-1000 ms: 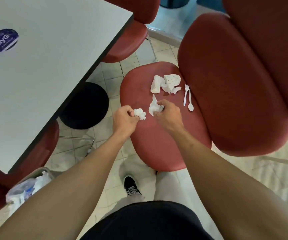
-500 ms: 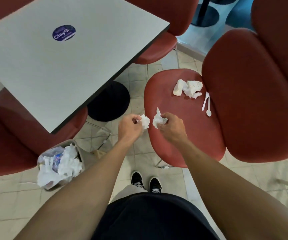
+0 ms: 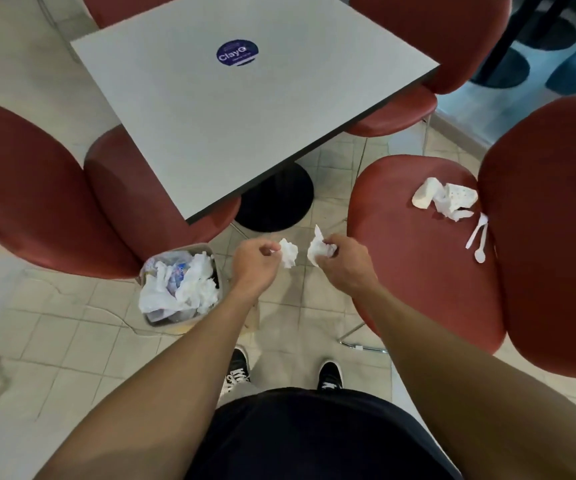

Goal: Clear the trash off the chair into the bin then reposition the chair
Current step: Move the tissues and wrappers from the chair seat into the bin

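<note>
We hold two crumpled napkin wads over the floor between chair (image 3: 418, 271) and bin (image 3: 218, 271), the left hand (image 3: 255, 268) pinching one wad (image 3: 288, 252) and the right hand (image 3: 345, 268) the other (image 3: 319, 249); they look feather-light and soft, so a loose fingertip grip should do. On the seat we count one napkin cluster (image 3: 447, 199) and two stiff white plastic spoons (image 3: 478, 237), best taken by their handles.

Your left hand (image 3: 253, 268) and right hand (image 3: 343, 266) each pinch a tissue wad side by side above the floor. The bin (image 3: 179, 284) sits just left of your grip, the chair (image 3: 418, 265) just right, napkins (image 3: 446, 200) and spoons (image 3: 478, 237) on its seat; the table (image 3: 245, 109) lies beyond.
</note>
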`<state>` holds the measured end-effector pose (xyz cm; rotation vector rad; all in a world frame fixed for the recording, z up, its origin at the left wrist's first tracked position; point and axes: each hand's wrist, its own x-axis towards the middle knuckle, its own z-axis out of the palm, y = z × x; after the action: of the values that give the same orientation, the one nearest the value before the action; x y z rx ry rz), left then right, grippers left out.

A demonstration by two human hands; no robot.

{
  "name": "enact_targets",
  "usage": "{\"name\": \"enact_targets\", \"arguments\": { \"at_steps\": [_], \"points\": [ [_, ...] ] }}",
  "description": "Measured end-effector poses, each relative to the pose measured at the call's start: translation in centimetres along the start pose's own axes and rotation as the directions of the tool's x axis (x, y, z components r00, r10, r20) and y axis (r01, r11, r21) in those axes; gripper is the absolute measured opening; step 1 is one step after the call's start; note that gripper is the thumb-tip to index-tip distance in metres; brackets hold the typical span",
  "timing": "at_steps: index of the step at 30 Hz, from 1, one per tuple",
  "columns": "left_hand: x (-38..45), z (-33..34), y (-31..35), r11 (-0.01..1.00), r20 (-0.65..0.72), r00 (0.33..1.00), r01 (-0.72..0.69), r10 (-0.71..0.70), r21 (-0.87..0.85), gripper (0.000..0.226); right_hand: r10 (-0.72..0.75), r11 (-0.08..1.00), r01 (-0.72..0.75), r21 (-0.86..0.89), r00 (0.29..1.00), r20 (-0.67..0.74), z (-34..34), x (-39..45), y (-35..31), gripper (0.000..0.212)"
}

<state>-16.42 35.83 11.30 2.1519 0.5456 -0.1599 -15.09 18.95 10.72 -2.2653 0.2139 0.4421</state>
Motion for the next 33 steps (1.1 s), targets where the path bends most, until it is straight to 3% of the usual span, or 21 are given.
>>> {"name": "enact_targets", "arguments": {
  "at_steps": [9, 22, 30, 33],
  "points": [
    [3.2, -8.7, -7.2, 0.999, -0.014, 0.999, 0.048, -0.048, -0.019, 0.01, -0.015, 1.0, 0.015, -0.012, 0.999, 0.036, 8.9, 0.4, -7.3, 0.032],
    [7.8, -17.7, -17.6, 0.982, -0.099, 0.979, 0.182, -0.177, 0.041, 0.011, 0.078, 0.996, -0.071, -0.057, 0.99, 0.114, 20.3, -0.4, -12.8, 0.04],
    [9.8, -17.3, -23.3, 0.974, 0.024, 0.976, 0.214, -0.216, 0.076, 0.016, 0.098, 0.984, -0.061, -0.168, 0.971, 0.218, 27.1, 1.3, -14.5, 0.027],
    [10.3, -16.1, -25.0, 0.965, 0.127, 0.968, 0.191, -0.216, 0.18, 0.028, 0.049, 0.976, 0.007, -0.218, 0.968, 0.247, 29.6, 1.8, -14.2, 0.026]
  ]
}}
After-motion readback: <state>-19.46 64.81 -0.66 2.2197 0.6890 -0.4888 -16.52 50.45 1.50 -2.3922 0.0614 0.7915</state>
